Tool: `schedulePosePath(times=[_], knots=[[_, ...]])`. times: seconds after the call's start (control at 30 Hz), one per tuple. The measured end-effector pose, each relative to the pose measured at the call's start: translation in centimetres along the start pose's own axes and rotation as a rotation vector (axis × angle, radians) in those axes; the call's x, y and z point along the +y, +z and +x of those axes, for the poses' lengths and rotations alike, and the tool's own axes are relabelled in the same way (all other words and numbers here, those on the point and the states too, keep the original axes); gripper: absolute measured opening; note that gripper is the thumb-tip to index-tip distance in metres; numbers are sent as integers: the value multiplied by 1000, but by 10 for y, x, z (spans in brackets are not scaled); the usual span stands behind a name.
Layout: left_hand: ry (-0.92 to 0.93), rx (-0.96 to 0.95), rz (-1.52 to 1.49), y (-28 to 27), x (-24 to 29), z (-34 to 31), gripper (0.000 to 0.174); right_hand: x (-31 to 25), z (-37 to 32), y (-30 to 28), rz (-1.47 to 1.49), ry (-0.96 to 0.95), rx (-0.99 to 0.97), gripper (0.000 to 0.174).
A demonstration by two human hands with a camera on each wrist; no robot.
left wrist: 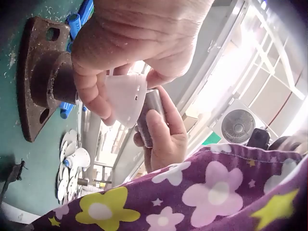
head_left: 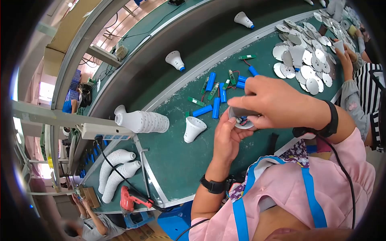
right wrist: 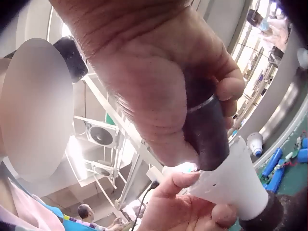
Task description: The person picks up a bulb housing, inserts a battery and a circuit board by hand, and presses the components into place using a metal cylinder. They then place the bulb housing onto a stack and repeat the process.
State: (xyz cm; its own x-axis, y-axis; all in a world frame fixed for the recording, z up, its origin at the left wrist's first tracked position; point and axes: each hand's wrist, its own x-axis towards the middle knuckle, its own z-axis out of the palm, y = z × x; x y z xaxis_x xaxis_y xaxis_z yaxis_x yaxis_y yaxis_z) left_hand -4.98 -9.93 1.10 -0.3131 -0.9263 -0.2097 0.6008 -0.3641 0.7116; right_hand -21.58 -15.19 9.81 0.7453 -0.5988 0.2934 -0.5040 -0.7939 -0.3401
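My left hand (head_left: 226, 140) grips a white bulb housing (left wrist: 124, 98), its wide mouth turned up toward me in the head view. Wires show inside the mouth. Over that rim my right hand (head_left: 279, 102) holds a dark metal cylinder (right wrist: 208, 132) between thumb and fingers, the lower end right at the rim in the right wrist view. Below the housing's narrow end stands a brown metal fixture (left wrist: 45, 79) with a round post and a flanged base. Blue battery cells (head_left: 216, 107) wired to green circuit boards (head_left: 214, 91) lie just beyond my hands.
A loose white housing (head_left: 195, 129) and a stack of housings (head_left: 146, 122) stand on the left. Round silvery discs (head_left: 309, 56) pile up at the far right, near another person's hand. Two curved stacks (head_left: 120, 172), a red power tool (head_left: 130, 199) and a power strip (head_left: 105, 131) sit at left.
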Motion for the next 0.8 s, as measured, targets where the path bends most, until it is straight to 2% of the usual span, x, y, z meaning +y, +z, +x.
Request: schedulePosePath(times=[0.03, 0.1, 0.13, 0.2, 0.33, 0.4, 0.47, 0.53, 0.6, 0.73, 0.8], knots=[[-8, -14, 6, -1, 0, -1, 49, 0, -1, -3, 4, 2, -1, 41], [-15, -28, 8, -3, 1, -3, 48, 1, -8, -10, 57, 97, 154, 44], [-19, 13, 29, -4, 1, -4, 47, 4, -14, -10, 57, 96, 154, 44], [-19, 50, 49, -9, 3, -8, 47, 10, -34, -8, 91, 298, 206, 47], [30, 189, 100, -27, 1, -13, 39, 46, -90, 53, 130, 445, 170, 54], [36, 248, 138, -33, -2, -14, 35, 50, -101, 70, 27, 501, 56, 57], [4, 328, 254, -37, -6, -17, 30, 47, -96, 67, -24, 497, -10, 59], [-13, 342, 267, -39, -9, -17, 30, 36, -74, 54, -7, 225, 216, 62], [-19, 353, 273, -38, -12, -13, 29, 21, -51, 46, 259, 107, 284, 67], [-17, 356, 324, -35, -18, -16, 29, 10, -27, 66, 448, 76, 286, 68], [1, 364, 359, -36, -14, -17, 29, 19, -30, 60, 357, 210, 358, 65]])
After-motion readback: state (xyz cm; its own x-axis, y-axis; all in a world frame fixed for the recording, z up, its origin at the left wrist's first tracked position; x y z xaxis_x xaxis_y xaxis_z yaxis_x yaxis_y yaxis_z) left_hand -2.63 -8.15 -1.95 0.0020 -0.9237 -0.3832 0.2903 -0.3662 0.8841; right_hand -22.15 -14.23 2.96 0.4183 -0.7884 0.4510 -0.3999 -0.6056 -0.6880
